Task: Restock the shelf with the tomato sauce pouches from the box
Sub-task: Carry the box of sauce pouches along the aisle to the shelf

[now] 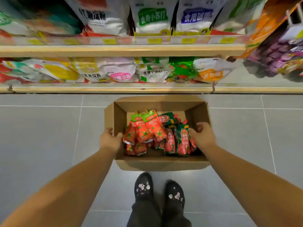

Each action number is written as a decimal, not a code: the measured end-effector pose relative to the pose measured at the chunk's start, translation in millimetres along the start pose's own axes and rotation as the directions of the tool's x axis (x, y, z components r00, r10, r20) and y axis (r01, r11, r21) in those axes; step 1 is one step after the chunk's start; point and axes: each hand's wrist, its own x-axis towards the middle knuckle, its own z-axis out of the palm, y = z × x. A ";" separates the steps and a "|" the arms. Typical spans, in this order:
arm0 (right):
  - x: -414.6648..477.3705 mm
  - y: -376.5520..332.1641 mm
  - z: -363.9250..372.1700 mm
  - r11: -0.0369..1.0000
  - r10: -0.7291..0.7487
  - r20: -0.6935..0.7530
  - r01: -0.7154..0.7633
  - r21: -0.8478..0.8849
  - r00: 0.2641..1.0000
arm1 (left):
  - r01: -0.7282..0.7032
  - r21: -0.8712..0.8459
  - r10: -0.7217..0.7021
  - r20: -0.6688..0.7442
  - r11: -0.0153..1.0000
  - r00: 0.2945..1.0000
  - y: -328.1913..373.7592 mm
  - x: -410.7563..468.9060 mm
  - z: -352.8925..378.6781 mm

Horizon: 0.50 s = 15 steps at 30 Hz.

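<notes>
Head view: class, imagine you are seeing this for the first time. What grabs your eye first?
The red and green tomato sauce pouches heaped in the open cardboard box at centre stand out first. The left hand and right hand grip its two side walls. Above, blurred shelves hold packed bags.

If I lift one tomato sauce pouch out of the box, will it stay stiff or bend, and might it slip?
It will probably bend: the pouches lie slumped and creased over each other in the box. Their film looks glossy, so the grip may be somewhat slippery. They look small beside the hands, so each one is likely light.
</notes>
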 end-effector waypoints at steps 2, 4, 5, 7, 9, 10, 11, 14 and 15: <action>15.2 8.1 12.9 0.994 0.008 -0.149 -0.024 -0.107 0.989 | -0.023 0.036 0.025 -0.043 0.999 0.999 -5.0 19.8 15.7; 28.9 19.0 20.0 0.970 0.001 -0.247 -0.060 -0.234 0.969 | -0.012 0.128 0.017 -0.039 0.992 0.999 -9.9 39.9 28.6; 37.3 25.4 22.3 0.956 0.021 -0.273 -0.099 -0.275 0.962 | 0.009 0.173 -0.003 -0.033 0.985 0.999 -14.4 51.8 36.5; 53.5 39.9 25.4 0.937 0.107 -0.266 -0.187 -0.295 0.958 | 0.055 0.215 -0.055 -0.007 0.975 0.998 -20.4 69.0 47.3; 65.3 47.5 30.2 0.937 0.213 -0.227 -0.264 -0.228 0.950 | 0.075 0.242 -0.079 0.006 0.967 0.997 -23.6 81.2 52.6; 71.2 49.5 33.8 0.934 0.244 -0.233 -0.293 -0.205 0.941 | 0.082 0.257 -0.085 0.002 0.963 0.996 -24.5 89.0 53.6; 75.1 50.4 36.6 0.926 0.256 -0.260 -0.313 -0.212 0.931 | 0.083 0.283 -0.088 0.004 0.955 0.996 -27.1 97.2 53.9; 84.1 55.5 38.4 0.899 0.252 -0.348 -0.352 -0.260 0.903 | 0.065 0.414 -0.086 0.033 0.908 0.996 -35.3 112.6 50.8; 86.4 58.3 39.9 0.903 0.265 -0.357 -0.361 -0.235 0.896 | 0.047 0.440 -0.073 0.042 0.897 0.996 -39.4 117.3 50.5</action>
